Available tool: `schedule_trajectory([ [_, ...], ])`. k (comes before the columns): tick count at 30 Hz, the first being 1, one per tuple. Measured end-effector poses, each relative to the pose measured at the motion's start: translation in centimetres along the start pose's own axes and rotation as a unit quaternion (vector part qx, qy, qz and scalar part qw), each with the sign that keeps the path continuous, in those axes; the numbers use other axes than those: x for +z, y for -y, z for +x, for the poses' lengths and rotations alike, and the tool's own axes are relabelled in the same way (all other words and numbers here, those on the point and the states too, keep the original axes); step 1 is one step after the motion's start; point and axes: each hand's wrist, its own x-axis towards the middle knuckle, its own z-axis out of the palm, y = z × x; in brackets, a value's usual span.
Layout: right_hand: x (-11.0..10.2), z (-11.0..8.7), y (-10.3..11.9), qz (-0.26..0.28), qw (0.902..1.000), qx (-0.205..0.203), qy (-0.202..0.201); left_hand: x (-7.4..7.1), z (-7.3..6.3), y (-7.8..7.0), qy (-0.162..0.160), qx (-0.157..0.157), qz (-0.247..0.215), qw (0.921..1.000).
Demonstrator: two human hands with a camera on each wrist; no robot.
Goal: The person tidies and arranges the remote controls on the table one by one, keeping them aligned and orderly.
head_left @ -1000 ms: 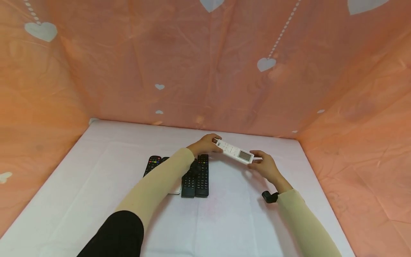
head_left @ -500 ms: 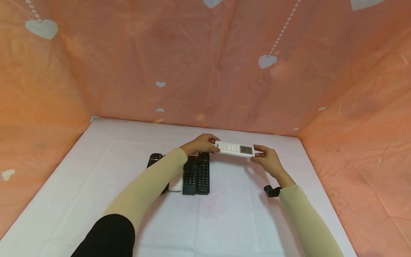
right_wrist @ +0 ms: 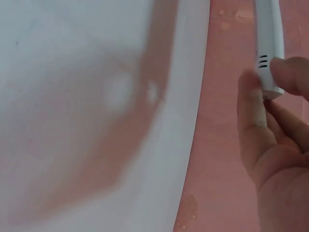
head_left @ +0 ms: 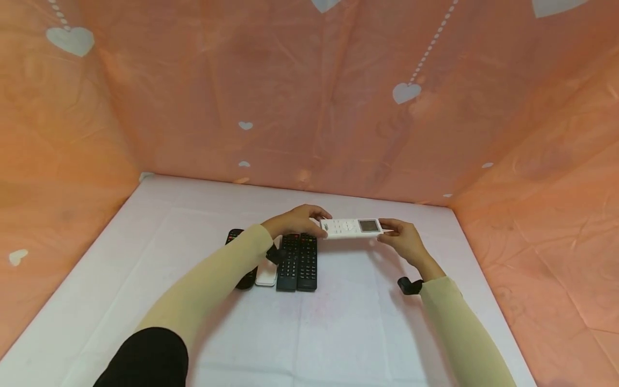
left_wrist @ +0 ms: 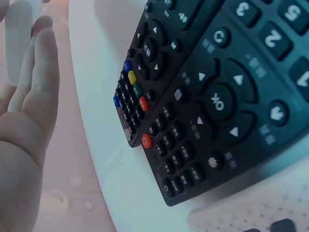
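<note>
A white remote control [head_left: 344, 228] with a grey display is held above the table, lying almost level from left to right. My left hand [head_left: 299, 220] pinches its left end between thumb and fingers. At the display end, my right hand [head_left: 402, 240] grips it; in the right wrist view, the thumb and fingers close on the remote's slotted tip [right_wrist: 268, 72]. Below and left of the held remote, two black remotes [head_left: 307, 266] lie side by side. Left of these lie another white remote [head_left: 266, 274] and a further black remote [head_left: 248, 279], both partly hidden by my left arm.
The white-covered table [head_left: 348, 328] ends at an orange sheet [head_left: 271, 97] printed with pale hearts, hanging behind and at both sides. A black wrist camera [head_left: 410, 286] sits on my right wrist, another [head_left: 275, 254] on the left, over the remotes.
The held white remote has turned from a slant, right end lower, to nearly level. My left hand has shifted slightly left, and more of the remotes on the table shows.
</note>
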Motion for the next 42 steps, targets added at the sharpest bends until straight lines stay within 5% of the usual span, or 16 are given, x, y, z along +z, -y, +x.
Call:
schedule_trajectory([
  [16, 0.9, 0.3, 2.0, -0.026, 0.9993, -0.019, 0.019, 1.0, -1.8, 0.1, -0.001, -0.002, -0.038, 0.9993],
  [21, 1.2, 1.3, 1.0, -0.025, 0.9993, -0.025, 0.013, 1.5, -2.5, 0.0, -0.013, -0.003, -0.048, 0.9988],
  [35, 2.8, 2.2, 1.2, -0.027, 0.9996, -0.003, -0.011, 5.1, -4.8, -0.4, -0.063, 0.036, -0.043, 0.9964],
  [42, 3.6, 2.8, 0.9, -0.019, 0.9995, -0.025, 0.006, 6.9, -6.4, 0.0, -0.099, 0.064, 0.012, 0.9930],
])
